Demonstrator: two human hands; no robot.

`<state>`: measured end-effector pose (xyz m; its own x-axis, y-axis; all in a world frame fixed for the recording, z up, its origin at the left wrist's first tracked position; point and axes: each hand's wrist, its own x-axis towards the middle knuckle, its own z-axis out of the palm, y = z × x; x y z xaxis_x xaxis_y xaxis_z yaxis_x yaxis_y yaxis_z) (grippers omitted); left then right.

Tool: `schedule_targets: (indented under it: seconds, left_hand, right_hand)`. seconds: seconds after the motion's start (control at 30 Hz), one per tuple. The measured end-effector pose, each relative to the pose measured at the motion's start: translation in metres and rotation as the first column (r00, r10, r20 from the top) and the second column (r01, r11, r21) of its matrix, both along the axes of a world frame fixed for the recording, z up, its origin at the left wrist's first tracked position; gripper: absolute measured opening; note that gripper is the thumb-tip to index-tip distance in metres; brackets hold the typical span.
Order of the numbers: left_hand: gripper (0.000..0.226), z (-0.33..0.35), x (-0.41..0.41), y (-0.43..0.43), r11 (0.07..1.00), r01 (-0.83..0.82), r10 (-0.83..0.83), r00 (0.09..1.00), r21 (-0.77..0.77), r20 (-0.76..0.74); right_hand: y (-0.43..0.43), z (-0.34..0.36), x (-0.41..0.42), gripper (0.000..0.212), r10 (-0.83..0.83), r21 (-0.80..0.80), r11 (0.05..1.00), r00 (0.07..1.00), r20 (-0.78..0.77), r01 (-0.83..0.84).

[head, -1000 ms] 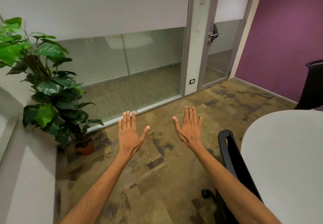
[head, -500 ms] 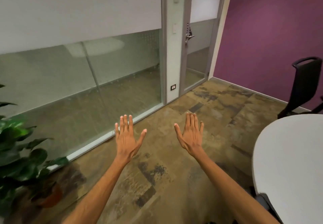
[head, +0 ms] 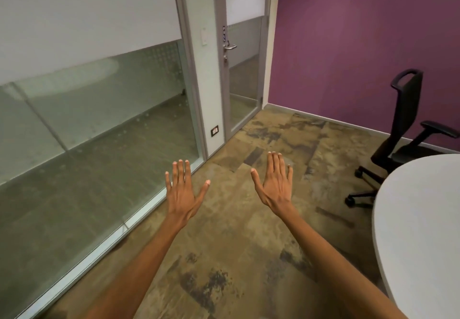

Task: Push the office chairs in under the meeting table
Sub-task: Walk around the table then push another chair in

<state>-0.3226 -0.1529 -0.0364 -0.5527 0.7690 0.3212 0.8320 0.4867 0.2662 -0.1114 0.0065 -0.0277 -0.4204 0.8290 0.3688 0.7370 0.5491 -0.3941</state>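
Note:
A black office chair (head: 404,129) on castors stands at the right by the purple wall, its seat partly hidden behind the rounded end of the white meeting table (head: 420,221). Its backrest faces away from the table edge. My left hand (head: 183,191) and my right hand (head: 275,184) are stretched out in front of me over the carpet, palms down, fingers spread, holding nothing. Both hands are well to the left of the chair and touch nothing.
A glass partition (head: 94,132) runs along the left, with a glass door (head: 242,74) and its metal handle in the corner. A purple wall (head: 361,39) closes the far right side. Patterned brown carpet (head: 249,244) lies between the partition and the table.
The view has swung to the right: the potted plant and the near chair have left the frame, and the far black chair has come fully into view. Both hands stay spread and empty.

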Motion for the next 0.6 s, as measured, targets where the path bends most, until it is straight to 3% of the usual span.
schedule_targets:
  seconds: [0.3, 0.6]
  left_hand:
    - [0.091, -0.017, -0.079, 0.192, 0.998, 0.062, -0.062, 0.993, 0.004, 0.101]
    - [0.098, -0.001, -0.140, 0.396, 0.989, 0.143, -0.146, 0.986, 0.044, 0.079]
  right_hand:
    - [0.177, -0.026, -0.064, 0.080, -0.064, -0.076, 0.995, 0.998, 0.000, 0.064]
    - [0.366, -0.015, -0.109, 0.079, -0.148, -0.055, 0.987, 0.989, 0.019, 0.148]
